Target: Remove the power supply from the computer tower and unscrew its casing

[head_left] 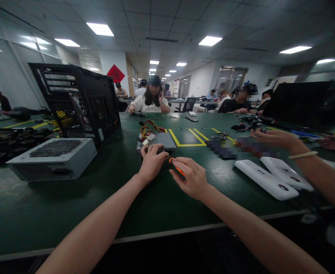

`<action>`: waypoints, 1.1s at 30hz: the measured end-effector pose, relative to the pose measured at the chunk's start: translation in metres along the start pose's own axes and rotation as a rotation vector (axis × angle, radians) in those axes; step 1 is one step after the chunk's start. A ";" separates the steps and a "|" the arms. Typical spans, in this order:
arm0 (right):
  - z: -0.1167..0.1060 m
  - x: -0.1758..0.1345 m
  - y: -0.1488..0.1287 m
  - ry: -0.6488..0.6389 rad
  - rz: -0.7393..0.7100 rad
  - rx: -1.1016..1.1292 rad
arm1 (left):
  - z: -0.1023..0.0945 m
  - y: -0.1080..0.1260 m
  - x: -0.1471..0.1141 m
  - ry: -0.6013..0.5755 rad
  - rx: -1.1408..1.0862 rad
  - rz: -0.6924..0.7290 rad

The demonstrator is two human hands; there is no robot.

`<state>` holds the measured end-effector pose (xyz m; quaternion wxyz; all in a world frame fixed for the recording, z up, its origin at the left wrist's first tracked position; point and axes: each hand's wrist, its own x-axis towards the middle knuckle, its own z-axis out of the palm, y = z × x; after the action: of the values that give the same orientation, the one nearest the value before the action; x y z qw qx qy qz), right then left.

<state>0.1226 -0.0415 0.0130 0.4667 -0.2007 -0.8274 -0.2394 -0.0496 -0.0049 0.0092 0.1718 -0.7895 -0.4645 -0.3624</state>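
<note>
A small grey metal power supply [167, 141] with a bundle of coloured cables [150, 128] and white connectors on top lies on the green table in front of me. My left hand [151, 161] has its fingers bent against the near side of this box, gripping it there, and partly hides that side. In my right hand [191, 177] is a screwdriver with an orange handle [179, 167]. Its front end points left toward the left fingertips and the near right edge of the power supply; the tip itself is too small to make out.
A larger power supply [78, 152] stands at left before an open black computer case [99, 102]. White oblong devices [265, 179] lie at right, near another person's arm [307, 160]. A dark monitor [307, 102] stands behind. Across the table sits a person in white [150, 102].
</note>
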 end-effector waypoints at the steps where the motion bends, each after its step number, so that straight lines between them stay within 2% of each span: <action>1: 0.000 0.000 -0.001 0.004 -0.001 0.014 | 0.000 0.000 0.000 -0.004 0.002 -0.003; 5: 0.000 0.001 -0.002 0.003 -0.025 0.065 | 0.001 -0.001 0.000 -0.023 0.022 0.005; 11: -0.003 0.003 -0.004 -0.115 -0.094 0.100 | -0.001 -0.003 -0.002 -0.051 0.034 0.048; 14: -0.003 0.003 -0.005 -0.155 -0.133 0.092 | 0.000 -0.006 -0.002 -0.024 0.025 0.017; 17: -0.001 0.003 -0.004 -0.131 -0.163 0.037 | 0.004 -0.009 -0.002 0.005 0.034 -0.029; 20: -0.001 0.003 -0.003 -0.085 -0.128 -0.005 | 0.006 -0.011 -0.003 0.006 0.049 -0.034; 27: -0.006 0.006 -0.009 -0.144 -0.118 0.041 | 0.005 -0.011 -0.003 0.005 0.056 -0.039; 33: -0.005 0.007 -0.006 -0.100 -0.098 -0.036 | 0.005 -0.010 -0.002 0.006 0.048 -0.054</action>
<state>0.1191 -0.0489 0.0200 0.4090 -0.1800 -0.8539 -0.2667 -0.0568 0.0022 0.0035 0.1823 -0.7714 -0.4936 -0.3580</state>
